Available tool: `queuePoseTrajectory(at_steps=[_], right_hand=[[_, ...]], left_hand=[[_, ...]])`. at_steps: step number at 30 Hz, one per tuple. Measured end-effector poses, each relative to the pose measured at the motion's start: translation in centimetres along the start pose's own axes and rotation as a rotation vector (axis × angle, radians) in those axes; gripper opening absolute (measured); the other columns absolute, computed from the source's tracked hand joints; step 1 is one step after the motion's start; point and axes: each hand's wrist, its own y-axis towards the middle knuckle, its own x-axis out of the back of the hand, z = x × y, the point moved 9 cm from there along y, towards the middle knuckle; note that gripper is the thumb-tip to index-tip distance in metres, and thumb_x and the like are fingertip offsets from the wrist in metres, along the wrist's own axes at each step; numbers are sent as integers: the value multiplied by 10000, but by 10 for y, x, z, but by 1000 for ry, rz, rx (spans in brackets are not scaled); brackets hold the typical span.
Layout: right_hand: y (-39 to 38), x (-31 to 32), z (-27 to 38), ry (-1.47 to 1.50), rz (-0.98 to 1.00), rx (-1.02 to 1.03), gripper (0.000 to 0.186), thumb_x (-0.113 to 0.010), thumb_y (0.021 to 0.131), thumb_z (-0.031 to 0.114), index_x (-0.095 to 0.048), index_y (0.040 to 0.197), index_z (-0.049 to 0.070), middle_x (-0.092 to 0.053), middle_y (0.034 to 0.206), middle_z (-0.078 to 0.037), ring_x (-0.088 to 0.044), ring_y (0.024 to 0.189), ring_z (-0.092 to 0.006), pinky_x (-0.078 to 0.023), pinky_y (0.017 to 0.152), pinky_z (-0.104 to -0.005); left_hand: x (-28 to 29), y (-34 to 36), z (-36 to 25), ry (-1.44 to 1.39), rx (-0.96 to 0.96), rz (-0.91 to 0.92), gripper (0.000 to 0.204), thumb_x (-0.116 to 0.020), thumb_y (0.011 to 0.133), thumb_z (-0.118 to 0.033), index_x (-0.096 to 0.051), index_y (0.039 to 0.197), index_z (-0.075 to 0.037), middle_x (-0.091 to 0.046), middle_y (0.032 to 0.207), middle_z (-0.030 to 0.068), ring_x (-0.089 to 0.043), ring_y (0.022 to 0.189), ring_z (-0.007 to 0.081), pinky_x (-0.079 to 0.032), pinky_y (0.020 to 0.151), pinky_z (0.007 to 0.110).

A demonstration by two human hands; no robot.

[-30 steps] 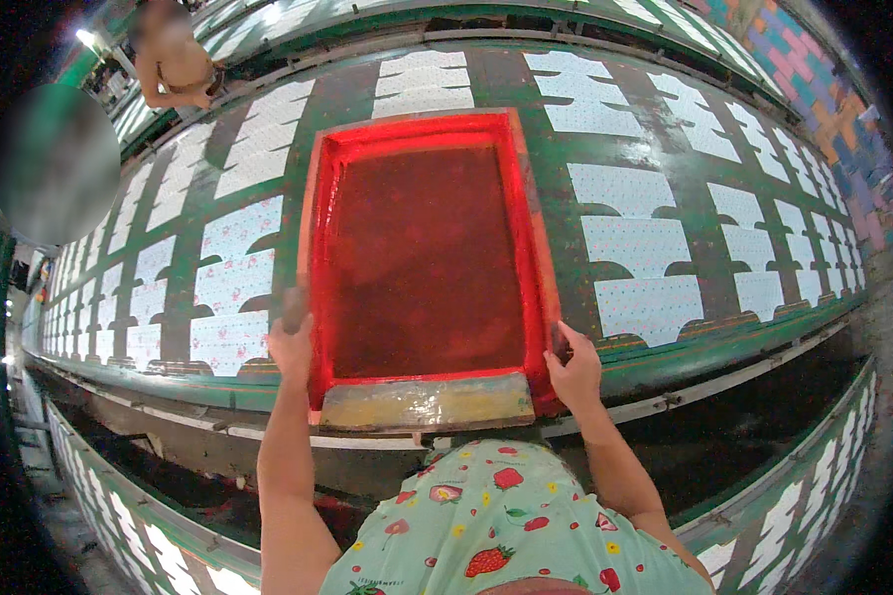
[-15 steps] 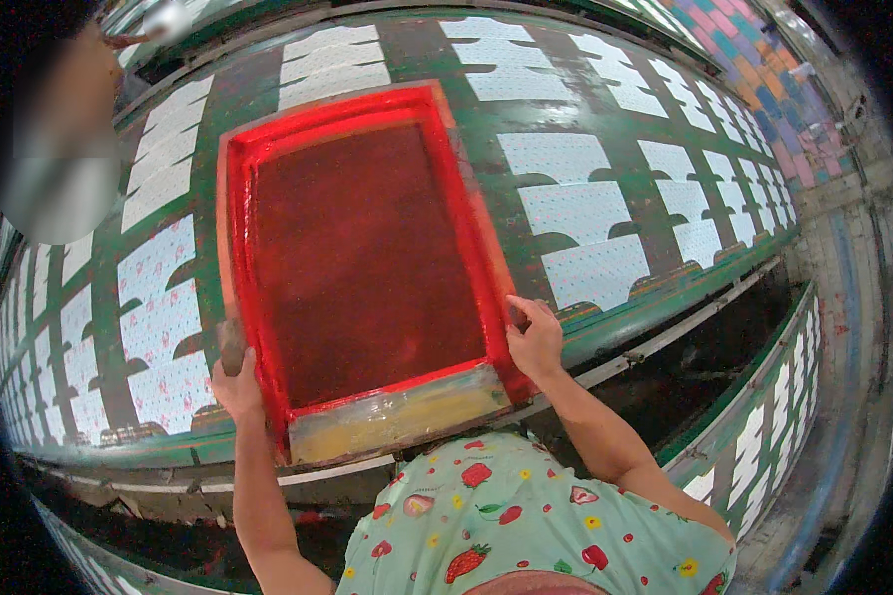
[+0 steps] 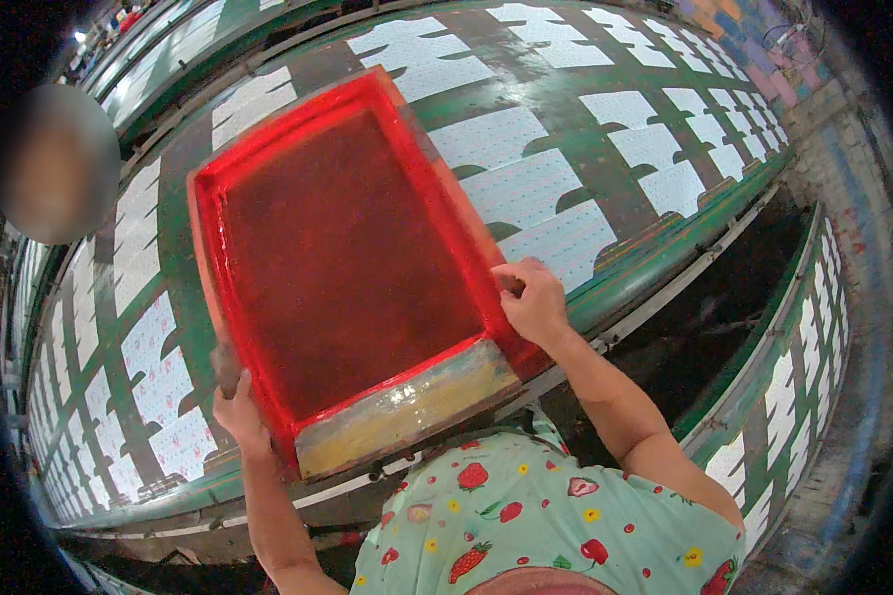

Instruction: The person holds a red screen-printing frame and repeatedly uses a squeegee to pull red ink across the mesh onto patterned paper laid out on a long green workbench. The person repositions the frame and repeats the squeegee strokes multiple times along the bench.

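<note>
A large screen-printing frame (image 3: 423,193) with bright red ink along its inner walls lies in front of me, slanting up to the left. Its dark red mesh (image 3: 352,268) fills the middle, and a strip smeared yellow and grey (image 3: 407,412) forms the near end. My left hand (image 3: 241,412) is closed on the near left side, by a dark, worn grip (image 3: 225,369). On the near right side, my right hand (image 3: 532,300) is closed with curled fingers around the frame's edge. What lies under the frame is hidden.
A long green printing table (image 3: 655,248) carries rows of pale patterned fabric pieces (image 3: 556,243) on both sides of the frame. Another table with similar pieces (image 3: 779,416) stands behind me at the right. A person (image 3: 60,164), blurred, is across the table at the left.
My view has turned, so the table appears slanted more. The frame, still in both hands, has shifted right over the table, closer to the fabric pieces there.
</note>
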Motion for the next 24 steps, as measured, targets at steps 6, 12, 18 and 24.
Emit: queuePoseTrajectory(at_steps=[6,12,18,24], right_hand=[[35,80,-105,-50,-92,-27,342,-801,794,29,-833,1114,147,-769,1029,-123,-740,1005,-381,-607,883,-502],[62,162,-210,-88,-172,-13,347,-789,809,-53,-837,1122,89,-744,981,-108,-741,840,-272,-604,757,-396],[86,216,-276,-62,-132,-101,362,-764,803,-40,-841,1130,93,-756,1005,-118,-741,900,-306,-600,810,-421],[98,234,-304,-26,-84,-104,381,-763,799,-39,-839,1147,95,-759,1011,-122,-756,936,-316,-601,820,-423]], left_hand=[[-117,-65,-33,147,-56,20,334,-907,925,-157,-780,1124,79,-796,1025,108,-688,893,199,-572,841,402],[-232,-159,-56,-34,-17,34,314,-887,931,-136,-786,1145,71,-806,1026,101,-702,891,203,-580,843,393],[-292,-218,-66,96,9,-31,379,-908,914,-182,-787,1161,79,-819,1051,136,-724,924,237,-587,893,426],[-313,-233,-72,187,-27,-42,451,-933,891,-277,-788,1151,63,-822,1056,145,-738,937,265,-587,894,443]])
